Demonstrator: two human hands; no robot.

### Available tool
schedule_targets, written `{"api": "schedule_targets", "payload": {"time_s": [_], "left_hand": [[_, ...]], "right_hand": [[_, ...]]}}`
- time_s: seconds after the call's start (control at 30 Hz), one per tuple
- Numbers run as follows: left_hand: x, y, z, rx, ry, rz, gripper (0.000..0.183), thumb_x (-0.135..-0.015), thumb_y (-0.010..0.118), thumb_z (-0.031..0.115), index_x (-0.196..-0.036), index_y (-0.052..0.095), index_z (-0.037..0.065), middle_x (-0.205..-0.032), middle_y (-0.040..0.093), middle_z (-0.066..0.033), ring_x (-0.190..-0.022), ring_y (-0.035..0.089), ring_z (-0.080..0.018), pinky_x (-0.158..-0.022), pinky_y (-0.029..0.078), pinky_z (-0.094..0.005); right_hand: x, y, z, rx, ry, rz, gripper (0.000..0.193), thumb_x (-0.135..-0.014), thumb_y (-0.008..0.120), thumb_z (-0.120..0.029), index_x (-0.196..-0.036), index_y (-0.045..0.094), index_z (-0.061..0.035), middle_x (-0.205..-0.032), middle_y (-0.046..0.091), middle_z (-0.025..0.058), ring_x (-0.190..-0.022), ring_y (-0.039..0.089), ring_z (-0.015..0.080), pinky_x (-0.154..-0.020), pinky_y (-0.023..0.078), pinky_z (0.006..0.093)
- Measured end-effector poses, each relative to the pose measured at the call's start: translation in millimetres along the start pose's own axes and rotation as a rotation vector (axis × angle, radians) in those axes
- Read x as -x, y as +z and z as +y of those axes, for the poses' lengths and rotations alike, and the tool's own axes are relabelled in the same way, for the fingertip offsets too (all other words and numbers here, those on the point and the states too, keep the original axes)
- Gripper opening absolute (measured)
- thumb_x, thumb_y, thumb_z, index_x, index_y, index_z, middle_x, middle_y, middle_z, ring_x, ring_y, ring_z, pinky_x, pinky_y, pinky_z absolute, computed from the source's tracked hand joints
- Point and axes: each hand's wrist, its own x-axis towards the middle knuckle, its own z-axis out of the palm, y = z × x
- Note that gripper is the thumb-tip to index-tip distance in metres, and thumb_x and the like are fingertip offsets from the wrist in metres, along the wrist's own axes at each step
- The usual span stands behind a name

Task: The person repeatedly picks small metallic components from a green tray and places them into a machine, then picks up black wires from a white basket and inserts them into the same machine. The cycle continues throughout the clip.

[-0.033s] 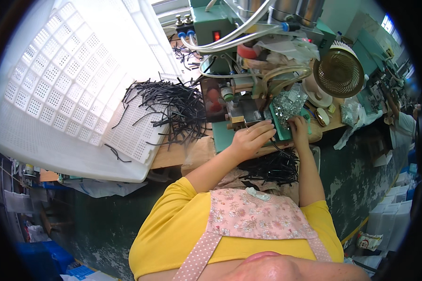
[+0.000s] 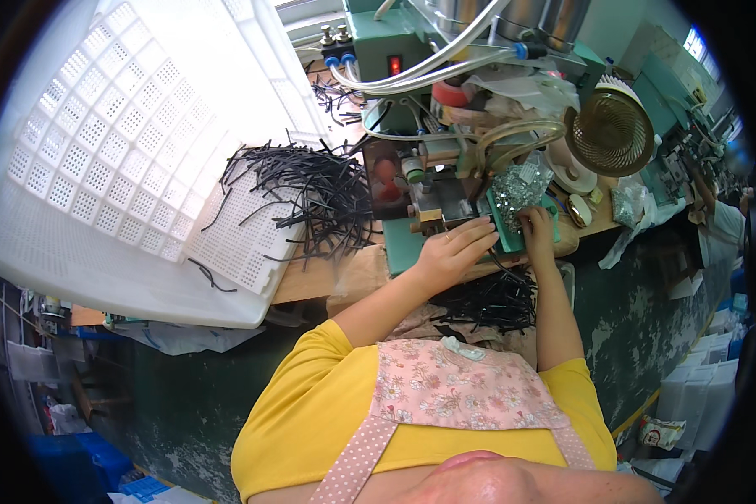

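Observation:
My left hand (image 2: pixel 455 254) is at the front of a green bench machine (image 2: pixel 401 245), its fingers together and pointing at the metal block (image 2: pixel 442 203). A thin black strip (image 2: pixel 502 265) comes out from under these fingers, which seem to hold it; the thumb is hidden. My right hand (image 2: pixel 539 233) is at the near right of a green tray (image 2: pixel 510 242) heaped with small shiny metal pieces (image 2: pixel 515 197). Its fingers are bent and drawn together over the pieces; whatever is between them is too small to see. Below both hands lies a bundle of black strips (image 2: pixel 487 302).
A large white perforated crate (image 2: pixel 118 126) lies tilted at left, with a pile of black strips (image 2: pixel 311 189) spilling from it onto the wooden table (image 2: pixel 298 281). Clear air tubes (image 2: pixel 428 80) cross the machine. A brown mesh basket (image 2: pixel 611 132) stands right, near a plastic bag (image 2: pixel 634 202).
The view has shifted very slightly. My right hand's fingers have bent in a little more over the metal pieces; my left hand stays by the machine.

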Motion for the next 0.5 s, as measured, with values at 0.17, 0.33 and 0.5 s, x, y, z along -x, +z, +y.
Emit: {"api": "schedule_targets", "payload": {"time_s": [0.17, 0.33, 0.5], "left_hand": [[62.4, -48.9, -31.2, -0.144, -0.165, 0.152, 0.039, -0.078, 0.069, 0.013, -0.113, 0.053, 0.012, -0.122, 0.053, -0.0089, -0.118, 0.050, -0.0266, -0.105, 0.031, -0.0480], [119.3, -74.7, -94.5, -0.595, -0.558, -0.176, 0.034, -0.087, 0.062, 0.020, -0.114, 0.049, 0.006, -0.131, 0.048, -0.0146, -0.130, 0.040, -0.0312, -0.111, 0.020, -0.0523], [137.4, -79.6, -143.6, -0.652, -0.395, -0.406, 0.029, -0.091, 0.053, 0.023, -0.115, 0.054, 0.007, -0.131, 0.051, -0.0115, -0.132, 0.039, -0.0265, -0.112, 0.019, -0.0529]], "right_hand": [[-12.7, 15.2, -14.3, 0.125, -0.043, 0.208, 0.013, -0.084, 0.064, -0.005, -0.096, 0.063, -0.0105, -0.087, 0.062, 0.0063, -0.083, 0.058, 0.0260, -0.082, 0.037, 0.0386], [-10.8, 15.1, -21.7, 0.054, 0.101, 0.263, 0.014, -0.086, 0.063, -0.008, -0.100, 0.065, -0.0080, -0.085, 0.065, 0.0077, -0.080, 0.059, 0.0262, -0.083, 0.038, 0.0383], [-13.8, 15.7, -20.7, 0.029, 0.239, 0.246, 0.013, -0.087, 0.063, -0.007, -0.099, 0.065, -0.0040, -0.087, 0.066, 0.0117, -0.079, 0.059, 0.0290, -0.078, 0.042, 0.0381]]}}
